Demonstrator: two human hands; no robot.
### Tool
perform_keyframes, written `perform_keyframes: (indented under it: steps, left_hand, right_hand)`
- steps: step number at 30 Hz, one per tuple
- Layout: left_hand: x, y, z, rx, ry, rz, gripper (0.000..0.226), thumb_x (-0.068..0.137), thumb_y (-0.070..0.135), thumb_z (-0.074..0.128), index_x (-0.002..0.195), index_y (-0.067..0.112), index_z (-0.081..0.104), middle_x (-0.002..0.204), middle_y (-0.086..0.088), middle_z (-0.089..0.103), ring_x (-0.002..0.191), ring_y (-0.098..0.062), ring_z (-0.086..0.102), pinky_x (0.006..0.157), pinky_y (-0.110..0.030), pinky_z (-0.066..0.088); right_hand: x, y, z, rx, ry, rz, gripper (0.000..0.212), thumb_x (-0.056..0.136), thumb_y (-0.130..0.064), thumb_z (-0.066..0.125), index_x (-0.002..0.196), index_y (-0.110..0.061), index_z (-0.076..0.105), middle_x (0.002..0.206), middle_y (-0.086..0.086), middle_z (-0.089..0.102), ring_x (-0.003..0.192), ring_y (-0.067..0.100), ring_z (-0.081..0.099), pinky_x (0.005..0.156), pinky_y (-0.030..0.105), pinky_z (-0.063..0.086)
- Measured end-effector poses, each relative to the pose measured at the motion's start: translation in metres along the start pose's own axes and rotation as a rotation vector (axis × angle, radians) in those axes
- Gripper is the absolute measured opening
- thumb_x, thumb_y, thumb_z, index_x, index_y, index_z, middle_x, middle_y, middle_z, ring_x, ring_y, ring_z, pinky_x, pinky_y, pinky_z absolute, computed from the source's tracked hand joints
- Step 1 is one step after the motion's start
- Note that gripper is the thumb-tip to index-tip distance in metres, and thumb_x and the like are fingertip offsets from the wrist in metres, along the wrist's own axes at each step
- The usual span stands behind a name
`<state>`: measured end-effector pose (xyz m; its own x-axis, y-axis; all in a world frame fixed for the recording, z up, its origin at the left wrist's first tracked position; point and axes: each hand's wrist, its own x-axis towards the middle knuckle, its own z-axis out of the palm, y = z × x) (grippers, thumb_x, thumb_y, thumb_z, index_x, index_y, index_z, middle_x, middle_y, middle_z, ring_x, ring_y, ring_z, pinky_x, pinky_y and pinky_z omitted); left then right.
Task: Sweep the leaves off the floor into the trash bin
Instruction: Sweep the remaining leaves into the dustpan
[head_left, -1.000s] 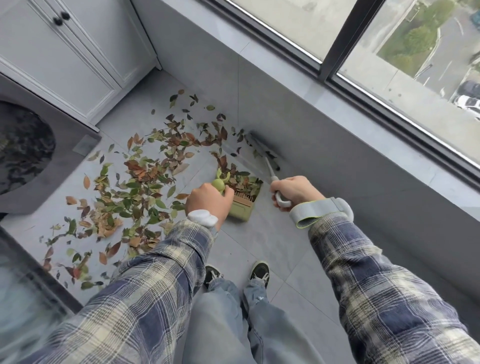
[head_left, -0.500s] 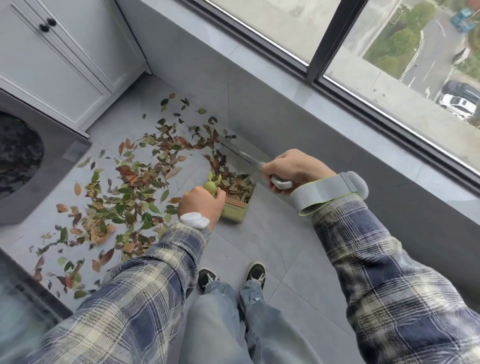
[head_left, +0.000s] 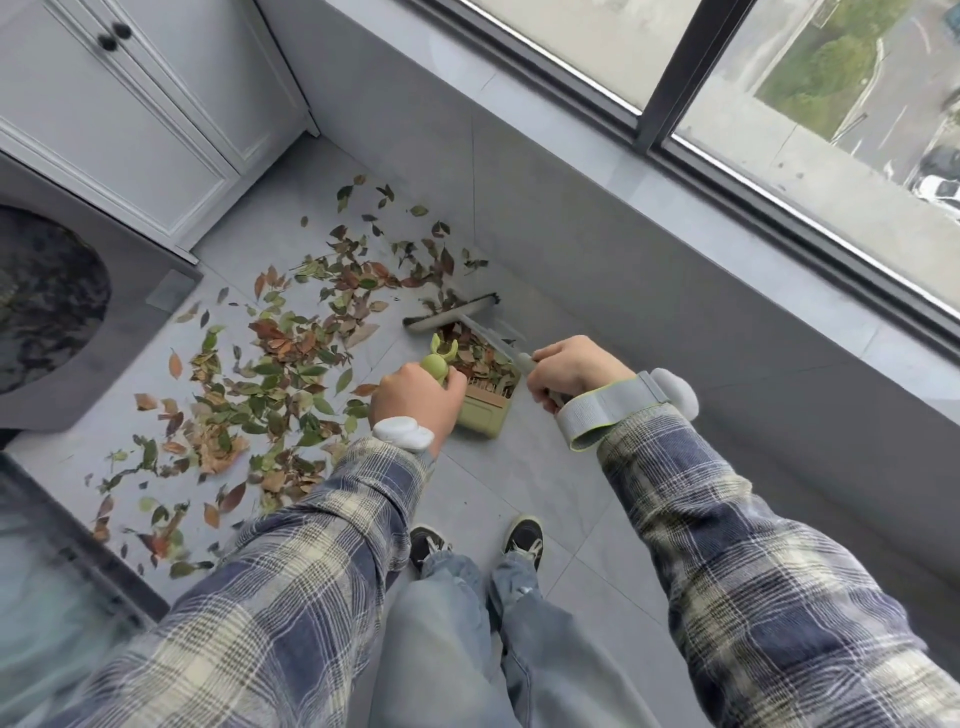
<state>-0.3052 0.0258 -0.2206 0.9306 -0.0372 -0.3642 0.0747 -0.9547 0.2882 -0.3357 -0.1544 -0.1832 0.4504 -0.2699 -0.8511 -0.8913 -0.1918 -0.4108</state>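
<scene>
Here, left hand (head_left: 415, 397): curled round the green dustpan (head_left: 483, 415) handle.
right hand (head_left: 571, 371): gripping the broom (head_left: 452, 316) handle, brush at the dustpan's mouth.
leaves (head_left: 280, 374): strewn on floor (head_left: 519, 493) left of both hands; some in the dustpan.

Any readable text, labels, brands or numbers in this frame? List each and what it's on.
None readable.
Green dustpan, brush, grey wrist strap and cabinet: no lettering visible.
Cars outside the window: too small and blurred for plates.

Both plaid-sleeved arms (head_left: 291, 571) reach forward and down; the left grip (head_left: 415, 397) fists round a green plastic dustpan handle (head_left: 435, 364), the right grip (head_left: 574, 366) round a grey broom handle (head_left: 498, 341).
</scene>
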Motion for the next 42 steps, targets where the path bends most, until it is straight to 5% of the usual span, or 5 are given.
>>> perform_keyframes:
  steps: [6, 14, 20, 35, 42]
  left_hand:
    - [0.000, 0.001, 0.000, 0.006, 0.001, -0.004, 0.045, 0.086, 0.049, 0.052, 0.056, 0.019, 0.038, 0.052, 0.001, 0.037, 0.059, -0.028, 0.049, 0.053, -0.028, 0.036]
    - [-0.002, 0.003, -0.001, 0.009, 0.002, -0.001, 0.045, 0.087, 0.049, 0.052, 0.057, 0.017, 0.043, 0.053, 0.000, 0.040, 0.059, -0.028, 0.050, 0.053, -0.028, 0.037]
    - [-0.002, 0.006, -0.002, 0.024, -0.001, -0.009, 0.044, 0.089, 0.048, 0.051, 0.069, 0.008, 0.056, 0.064, -0.008, 0.053, 0.062, -0.029, 0.053, 0.054, -0.029, 0.039]
    - [-0.001, 0.005, -0.003, 0.061, 0.010, -0.029, 0.043, 0.089, 0.048, 0.051, 0.071, 0.009, 0.055, 0.069, -0.010, 0.054, 0.065, -0.030, 0.051, 0.056, -0.030, 0.039]
    - [-0.002, 0.005, -0.002, 0.047, -0.006, -0.021, 0.046, 0.088, 0.049, 0.050, 0.070, 0.008, 0.058, 0.068, -0.011, 0.058, 0.064, -0.030, 0.054, 0.056, -0.029, 0.040]
  right_hand:
    - [-0.001, 0.012, -0.007, 0.041, 0.014, 0.065, 0.015, 0.068, 0.008, 0.061, 0.064, -0.005, 0.057, 0.043, 0.006, 0.049, 0.062, 0.026, 0.052, 0.068, 0.036, 0.044]
    - [-0.016, 0.010, -0.038, -0.040, 0.016, 0.039, 0.008, 0.066, 0.004, 0.058, 0.062, -0.001, 0.061, 0.046, 0.010, 0.052, 0.062, 0.030, 0.053, 0.067, 0.039, 0.045]
    - [-0.023, -0.013, -0.056, 0.203, 0.036, 0.029, 0.012, 0.078, 0.010, 0.052, 0.072, -0.001, 0.053, 0.038, 0.005, 0.047, 0.029, 0.015, 0.045, 0.039, 0.019, 0.042]
    - [0.014, 0.001, -0.022, 0.082, -0.043, 0.065, 0.004, 0.070, -0.004, 0.062, 0.072, 0.000, 0.061, 0.049, 0.010, 0.060, 0.057, 0.027, 0.057, 0.067, 0.036, 0.049]
    - [-0.021, -0.027, -0.072, 0.147, -0.046, 0.030, 0.006, 0.076, 0.003, 0.056, 0.075, -0.002, 0.053, 0.049, 0.009, 0.053, 0.034, 0.018, 0.049, 0.041, 0.021, 0.042]
